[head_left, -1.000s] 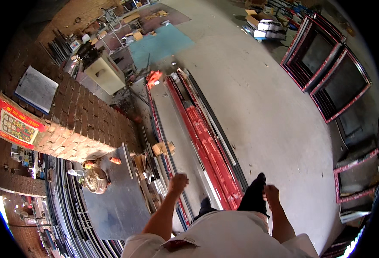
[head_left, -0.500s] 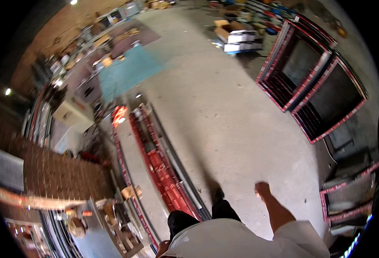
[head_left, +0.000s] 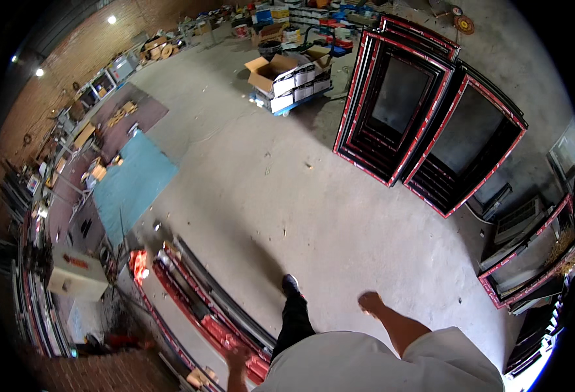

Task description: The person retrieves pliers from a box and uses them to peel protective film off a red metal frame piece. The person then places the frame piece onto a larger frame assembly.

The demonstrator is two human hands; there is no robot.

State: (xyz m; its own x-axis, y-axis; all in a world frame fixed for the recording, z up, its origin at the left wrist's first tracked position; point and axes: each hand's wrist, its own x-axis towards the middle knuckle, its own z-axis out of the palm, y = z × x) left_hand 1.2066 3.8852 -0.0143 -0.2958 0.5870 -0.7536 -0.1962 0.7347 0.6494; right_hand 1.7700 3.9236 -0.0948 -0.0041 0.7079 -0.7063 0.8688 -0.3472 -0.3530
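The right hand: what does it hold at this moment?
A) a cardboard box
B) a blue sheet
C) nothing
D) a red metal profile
C: the right hand is loosely closed and bare above the concrete floor, with no thing in it or touching it.

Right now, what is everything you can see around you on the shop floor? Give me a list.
Window frames: two stacks, red and black, lying on the floor upper right.
More frames: several, red-edged, far right.
Long profiles: one bundle, red and dark, floor lower left.
Cart of cardboard boxes: one, blue base, top centre.
Mat: one, teal, left.
Cabinet: one, cream, far left.
Concrete floor: grey, centre.
Left hand: empty, above the profiles.
Right hand: empty, over bare floor.
Shoe: one, black, stepping forward.
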